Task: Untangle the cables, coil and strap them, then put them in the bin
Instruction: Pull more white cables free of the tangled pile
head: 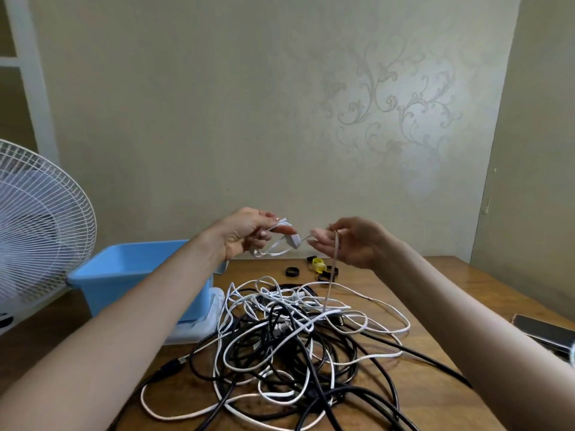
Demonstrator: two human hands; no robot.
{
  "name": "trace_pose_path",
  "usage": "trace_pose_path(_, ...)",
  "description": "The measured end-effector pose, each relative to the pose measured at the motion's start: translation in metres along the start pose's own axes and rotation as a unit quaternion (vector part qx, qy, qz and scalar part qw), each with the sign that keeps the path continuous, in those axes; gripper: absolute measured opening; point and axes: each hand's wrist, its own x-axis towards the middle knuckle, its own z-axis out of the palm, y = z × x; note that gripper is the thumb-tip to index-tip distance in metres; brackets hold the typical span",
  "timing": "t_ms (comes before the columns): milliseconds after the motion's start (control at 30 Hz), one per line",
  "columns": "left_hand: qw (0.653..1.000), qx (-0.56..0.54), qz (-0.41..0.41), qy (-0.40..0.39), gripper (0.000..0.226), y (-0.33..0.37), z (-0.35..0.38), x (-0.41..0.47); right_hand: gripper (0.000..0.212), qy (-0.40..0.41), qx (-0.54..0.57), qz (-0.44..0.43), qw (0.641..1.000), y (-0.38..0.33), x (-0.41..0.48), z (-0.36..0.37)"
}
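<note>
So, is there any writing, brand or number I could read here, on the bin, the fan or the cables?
None can be read. The blue bin, the fan, the phone, the white plug in the left hand and the white cable in the right hand show no legible words or numbers; the wall has only a floral pattern.

soft even indoor light, a bit dim, yellow-green cast. pale sheen patch on the wall (417, 175) right of centre, over the scroll pattern. shadows weak, only faint ones under the cables (280, 337) on the desk (435, 399). wide-angle bend at the edges: white frame (28, 88) at left leans, wall corner (501, 150) at right tilts, forearms (124, 337) look stretched at the bottom. right hand (351, 241) fingertips and the strand (331, 281) hanging from them are motion-blurred. pale reflection on the phone (544, 331) at the right edge. whole frame slightly soft.
</note>
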Motion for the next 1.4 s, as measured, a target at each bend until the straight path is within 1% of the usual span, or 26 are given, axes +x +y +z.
trace_pose_path(33, 1.0, 0.001, 0.006, 0.018, 0.01, -0.003, 0.003, 0.005, 0.024, -0.022, 0.007, 0.004, 1.0, -0.004, -0.003, 0.009)
trace_pose_path(67, 0.999, 0.017, 0.017, 0.033, 0.011, -0.006, 0.008, 0.007, 0.019, -0.026, -0.018, 0.001, 0.999, -0.006, -0.004, 0.015)
trace_pose_path(133, 0.996, 0.06, 0.052, 0.046, 0.011, -0.012, 0.015, 0.013, 0.01, 0.01, -0.132, -0.037, 0.991, -0.008, -0.002, 0.024)
trace_pose_path(167, 0.993, 0.079, 0.071, 0.044, 0.011, -0.014, 0.018, 0.014, 0.008, 0.028, -0.168, -0.067, 0.983, -0.007, 0.0, 0.028)
trace_pose_path(200, 0.991, 0.089, 0.087, 0.04, 0.013, -0.015, 0.021, 0.014, 0.009, 0.035, -0.168, -0.089, 0.981, -0.007, 0.002, 0.031)
trace_pose_path(333, 0.986, 0.052, 0.161, 0.013, 0.015, -0.01, 0.029, 0.011, 0.01, 0.013, -0.069, -0.122, 0.99, -0.015, -0.004, 0.038)
trace_pose_path(367, 0.982, 0.05, 0.18, 0.012, 0.014, -0.009, 0.029, 0.011, 0.009, -0.002, -0.048, -0.123, 0.991, -0.019, -0.006, 0.039)
trace_pose_path(467, 0.972, 0.069, 0.226, -0.002, 0.025, -0.005, 0.029, 0.009, 0.008, -0.055, -0.006, -0.124, 0.991, -0.03, -0.012, 0.044)
trace_pose_path(533, 0.967, 0.058, 0.246, 0.001, 0.014, -0.005, 0.033, 0.008, 0.007, -0.071, 0.012, -0.124, 0.99, -0.035, -0.013, 0.045)
trace_pose_path(567, 0.967, 0.045, 0.252, 0.005, 0.012, -0.006, 0.034, 0.008, 0.008, -0.067, -0.002, -0.129, 0.989, -0.037, -0.013, 0.045)
trace_pose_path(600, 0.966, 0.033, 0.255, 0.009, 0.011, -0.008, 0.035, 0.008, 0.01, -0.053, -0.041, -0.142, 0.988, -0.037, -0.012, 0.043)
trace_pose_path(667, 0.965, 0.017, 0.261, 0.014, 0.011, -0.012, 0.035, 0.008, 0.011, -0.017, -0.162, -0.167, 0.972, -0.034, -0.009, 0.033)
trace_pose_path(733, 0.967, -0.016, 0.254, 0.009, 0.011, -0.016, 0.03, 0.009, 0.014, 0.001, -0.24, -0.181, 0.954, -0.026, -0.003, 0.018)
trace_pose_path(800, 0.969, -0.07, 0.237, -0.003, 0.015, -0.017, 0.024, 0.008, 0.018, 0.001, -0.233, -0.193, 0.953, -0.013, 0.003, 0.002)
trace_pose_path(867, 0.966, -0.152, 0.207, -0.025, 0.018, -0.017, 0.019, 0.008, 0.016, 0.013, -0.19, -0.222, 0.956, 0.002, 0.005, -0.01)
trace_pose_path(900, 0.962, -0.187, 0.197, -0.034, 0.018, -0.016, 0.017, 0.007, 0.014, 0.029, -0.184, -0.244, 0.952, 0.01, 0.005, -0.015)
trace_pose_path(933, 0.959, -0.207, 0.19, -0.039, 0.019, -0.016, 0.016, 0.006, 0.017, 0.044, -0.196, -0.269, 0.942, 0.017, 0.005, -0.019)
trace_pose_path(967, 0.957, -0.22, 0.184, -0.044, 0.02, -0.016, 0.015, 0.006, 0.03, 0.046, -0.213, -0.292, 0.931, 0.024, 0.006, -0.021)
trace_pose_path(1000, 0.955, -0.232, 0.177, -0.051, 0.021, -0.016, 0.014, 0.005, 0.045, 0.031, -0.231, -0.31, 0.921, 0.028, 0.006, -0.022)
trace_pose_path(1033, 0.954, -0.244, 0.165, -0.06, 0.022, -0.017, 0.014, 0.004, 0.055, 0.01, -0.25, -0.323, 0.913, 0.031, 0.007, -0.022)
trace_pose_path(1067, 0.952, -0.255, 0.153, -0.069, 0.022, -0.017, 0.012, 0.004, 0.056, -0.011, -0.266, -0.332, 0.905, 0.033, 0.007, -0.02)
trace_pose_path(1100, 0.951, -0.263, 0.142, -0.082, 0.022, -0.017, 0.012, 0.003, 0.049, -0.029, -0.272, -0.339, 0.9, 0.033, 0.007, -0.017)
trace_pose_path(1167, 0.953, -0.254, 0.128, -0.101, 0.02, -0.018, 0.008, 0.002, 0.025, -0.041, -0.258, -0.334, 0.906, 0.03, 0.005, -0.013)
trace_pose_path(1200, 0.956, -0.239, 0.125, -0.113, 0.023, -0.019, 0.007, 0.002, 0.02, -0.042, -0.257, -0.328, 0.908, 0.029, 0.005, -0.012)
trace_pose_path(1300, 0.968, -0.185, 0.109, -0.131, 0.039, -0.02, 0.005, 0.001, 0.022, -0.039, -0.346, -0.309, 0.885, 0.031, 0.008, -0.01)
trace_pose_path(1400, 0.986, -0.102, 0.091, -0.1, 0.039, -0.015, 0.01, -0.004, 0.024, -0.05, -0.406, -0.294, 0.864, 0.035, 0.012, -0.006)
